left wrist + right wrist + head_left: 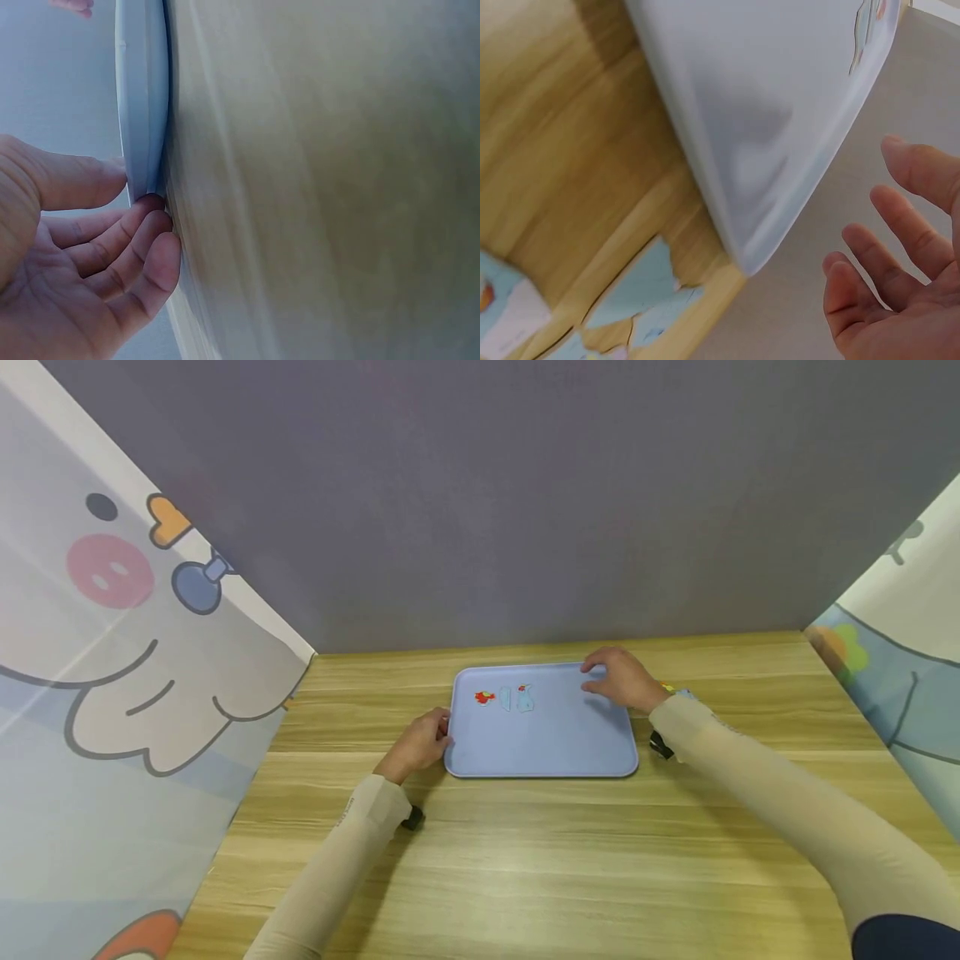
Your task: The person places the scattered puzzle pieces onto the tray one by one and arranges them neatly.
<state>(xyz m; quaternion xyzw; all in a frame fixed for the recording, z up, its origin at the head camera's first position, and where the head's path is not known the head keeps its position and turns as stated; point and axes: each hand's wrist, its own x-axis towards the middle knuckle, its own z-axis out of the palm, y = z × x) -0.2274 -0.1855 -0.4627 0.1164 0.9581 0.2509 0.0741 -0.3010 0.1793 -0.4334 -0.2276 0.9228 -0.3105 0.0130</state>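
A pale blue tray [555, 739] lies on the wooden table with three small flat pieces in its upper left part. One is a red and yellow piece [484, 697], the second a narrow light blue piece [505, 698], the third a light blue piece [527, 702] with a red spot on top. My left hand [420, 743] pinches the tray's left edge, thumb on the rim and fingertips beneath, as the left wrist view shows. Over the tray's far right corner hovers my right hand [622, 678], fingers spread and loosely bent, holding nothing.
Right of the tray, flat light blue cutout pieces [641, 289] lie on the wooden table [540, 860]; my right forearm mostly hides them in the head view. A grey wall [555, 510] rises behind the table, and cartoon-printed panels [135, 693] stand at both sides.
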